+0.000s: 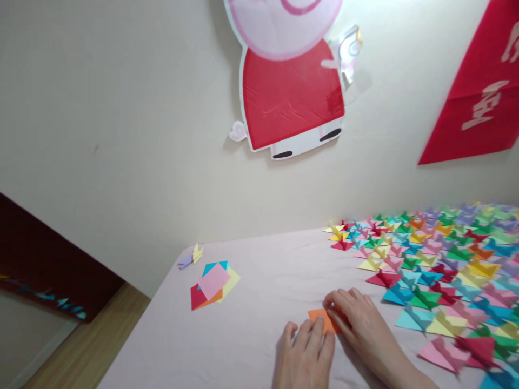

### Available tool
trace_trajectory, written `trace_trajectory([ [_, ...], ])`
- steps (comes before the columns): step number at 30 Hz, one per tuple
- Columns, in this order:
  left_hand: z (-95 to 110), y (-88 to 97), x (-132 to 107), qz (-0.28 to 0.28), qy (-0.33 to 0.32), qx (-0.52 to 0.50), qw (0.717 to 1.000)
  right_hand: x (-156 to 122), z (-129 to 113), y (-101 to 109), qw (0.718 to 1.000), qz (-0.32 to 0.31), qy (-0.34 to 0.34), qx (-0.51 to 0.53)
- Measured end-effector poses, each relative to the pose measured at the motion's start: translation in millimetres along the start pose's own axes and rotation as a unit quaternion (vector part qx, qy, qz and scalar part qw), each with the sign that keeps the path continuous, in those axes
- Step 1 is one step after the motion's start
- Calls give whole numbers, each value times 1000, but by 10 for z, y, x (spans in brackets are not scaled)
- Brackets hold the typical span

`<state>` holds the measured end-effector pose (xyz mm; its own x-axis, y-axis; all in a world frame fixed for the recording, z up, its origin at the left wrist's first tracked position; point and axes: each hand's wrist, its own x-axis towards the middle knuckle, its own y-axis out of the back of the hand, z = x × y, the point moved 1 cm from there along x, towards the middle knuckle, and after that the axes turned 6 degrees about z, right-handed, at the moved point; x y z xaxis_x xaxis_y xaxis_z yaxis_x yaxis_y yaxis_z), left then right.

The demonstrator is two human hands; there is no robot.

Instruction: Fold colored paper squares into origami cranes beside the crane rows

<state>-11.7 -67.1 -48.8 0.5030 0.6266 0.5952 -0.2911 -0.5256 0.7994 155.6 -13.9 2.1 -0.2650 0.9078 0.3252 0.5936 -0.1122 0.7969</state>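
An orange sheet of paper (322, 317) lies flat on the pale pink table (259, 302) near the front edge. My left hand (305, 354) rests on its near side with fingers stretched out flat, pressing it down. My right hand (357, 319) lies over its right part, fingertips bent and pressed onto the paper's upper edge. Most of the sheet is hidden under the two hands.
A small stack of coloured paper squares (214, 282) lies at the left. Two small folded pieces (191, 257) sit near the far left corner. Several folded paper cranes (438, 275) cover the right side. The wall carries a cartoon pig cutout (290, 81) and a red banner (478, 92).
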Motion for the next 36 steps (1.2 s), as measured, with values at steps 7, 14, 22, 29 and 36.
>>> trace_trajectory([
  [7, 30, 134, 65, -43, 24, -38, 998, -25, -90, 114, 999, -28, -44, 8],
  [14, 49, 239, 119, -71, 47, -71, 994, 34, -80, 90, 996, -54, -70, 9],
  [22, 24, 291, 119, -105, 68, -111, 986, 38, 122, 74, 994, -65, -65, 62],
  [29, 45, 462, 318, -166, 191, -219, 942, 10, 268, 42, 976, -46, -102, 188],
  [36, 163, 342, 608, -75, 355, -211, 908, -55, 159, 73, 983, -12, -87, 160],
])
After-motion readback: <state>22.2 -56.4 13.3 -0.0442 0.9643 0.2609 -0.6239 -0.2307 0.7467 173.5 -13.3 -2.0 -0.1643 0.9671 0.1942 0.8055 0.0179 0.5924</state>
